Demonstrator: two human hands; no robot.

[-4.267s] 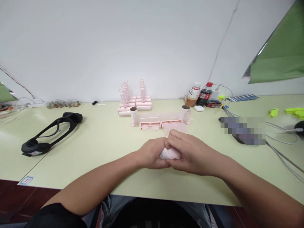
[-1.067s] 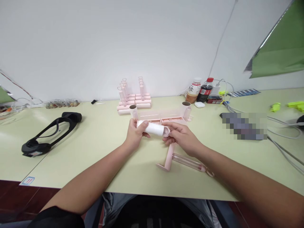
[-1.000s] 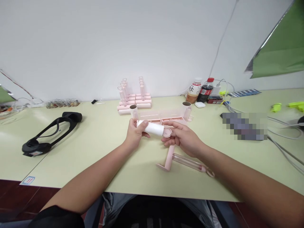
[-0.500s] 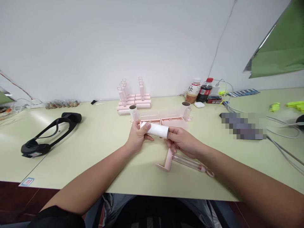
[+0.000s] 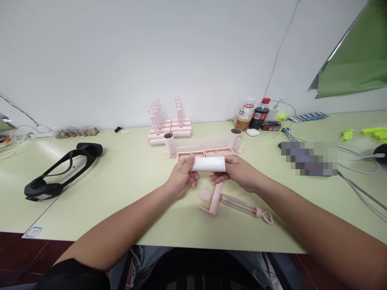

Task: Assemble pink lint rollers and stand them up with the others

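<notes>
My left hand and my right hand grip a white lint roller refill by its two ends. It lies level above the table. Just below my hands is a pink lint roller frame, its clear tube handle ending in a heart-shaped loop. Beside the frame rests a round pink cap. Behind the refill are pink open trays with clear lids, partly hidden by my hands. Two more refills stand upright behind, a left one and a right one.
Several pink lint rollers stand by the wall. Two drink bottles and cables are at the back right. A black headset strap lies left, a blurred dark object right.
The refill has shifted right and turned from slanted to level between my hands. A round pink cap now shows on the table beside the frame, where none showed before.
</notes>
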